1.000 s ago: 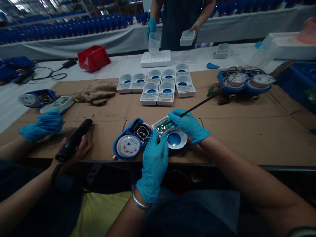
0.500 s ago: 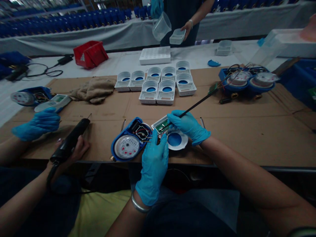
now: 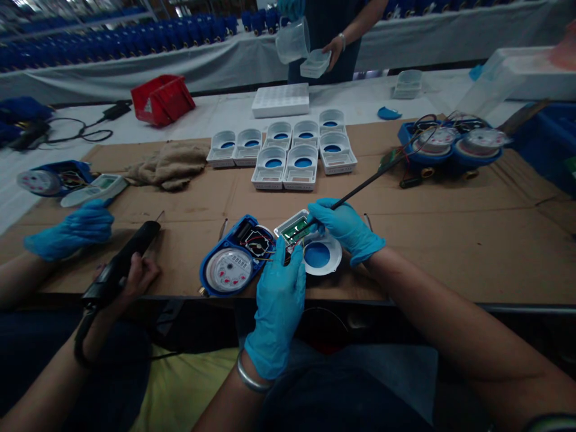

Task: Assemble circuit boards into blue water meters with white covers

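The right hand [image 3: 348,228] pinches a thin black tool [image 3: 364,187], fingers closed around its shaft, and its tip sits down in the white cover [image 3: 310,243], on or just beside the green board [image 3: 297,230]. The left hand [image 3: 279,300] steadies that cover from the near side; its fingertips press by the board and the wires [image 3: 263,246], but whether they grip anything I cannot tell. The wires run from the board to the open blue meter [image 3: 234,262], which lies touching the cover on the cardboard [image 3: 450,240], close to the table edge.

Risks as I judge them: the tool tip could slip off the board and nick a wire or a joint, since the left fingertips crowd the same spot. A tug on the cover would strain the short wires and could pull them loose. Cover and meter lie so near the edge that a push toward the body could tip them off.

At left, another person's hands hold a black driver [image 3: 119,264], and farther off stand 8 more covers [image 3: 301,157], well apart
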`<state>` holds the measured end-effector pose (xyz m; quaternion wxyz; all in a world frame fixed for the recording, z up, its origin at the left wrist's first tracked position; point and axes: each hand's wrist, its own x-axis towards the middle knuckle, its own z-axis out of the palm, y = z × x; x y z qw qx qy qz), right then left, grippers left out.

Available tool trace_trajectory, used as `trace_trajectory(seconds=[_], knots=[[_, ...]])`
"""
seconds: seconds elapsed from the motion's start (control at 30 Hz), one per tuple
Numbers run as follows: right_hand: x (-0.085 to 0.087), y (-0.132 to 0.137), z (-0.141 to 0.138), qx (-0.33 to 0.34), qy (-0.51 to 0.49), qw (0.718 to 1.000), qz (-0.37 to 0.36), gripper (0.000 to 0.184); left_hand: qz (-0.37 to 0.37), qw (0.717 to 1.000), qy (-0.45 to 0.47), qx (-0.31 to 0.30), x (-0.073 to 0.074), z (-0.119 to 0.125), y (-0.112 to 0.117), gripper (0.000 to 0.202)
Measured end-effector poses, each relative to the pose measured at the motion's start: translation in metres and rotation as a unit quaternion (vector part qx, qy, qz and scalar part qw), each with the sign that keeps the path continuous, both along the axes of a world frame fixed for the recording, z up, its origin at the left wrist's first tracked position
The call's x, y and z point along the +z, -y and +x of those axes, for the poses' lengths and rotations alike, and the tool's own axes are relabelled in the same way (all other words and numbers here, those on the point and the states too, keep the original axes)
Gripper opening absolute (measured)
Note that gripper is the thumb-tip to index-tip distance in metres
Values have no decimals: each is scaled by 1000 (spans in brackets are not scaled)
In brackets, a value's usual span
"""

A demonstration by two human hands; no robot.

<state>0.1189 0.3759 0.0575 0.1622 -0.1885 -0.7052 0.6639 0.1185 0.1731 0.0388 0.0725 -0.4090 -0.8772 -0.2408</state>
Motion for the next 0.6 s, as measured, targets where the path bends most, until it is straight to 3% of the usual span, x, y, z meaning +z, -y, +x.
trace_trajectory(seconds=[0.3,0.4,0.5,0.6], knots=[[0,-8,-2,-21,-8,1000,-11,31,19,1000,13,-11,2,-1,-2,42],[1,-9,1,-36,0,999,16,30,4,1000,11,-1,1,0,-1,42],[11,-5,1,-45,-13,998,45,30,-2,1000,7,9,1,1,0,40],[29,7,-6,-39,-51,998,7,32,14,1000,10,1,3,2,1,41]])
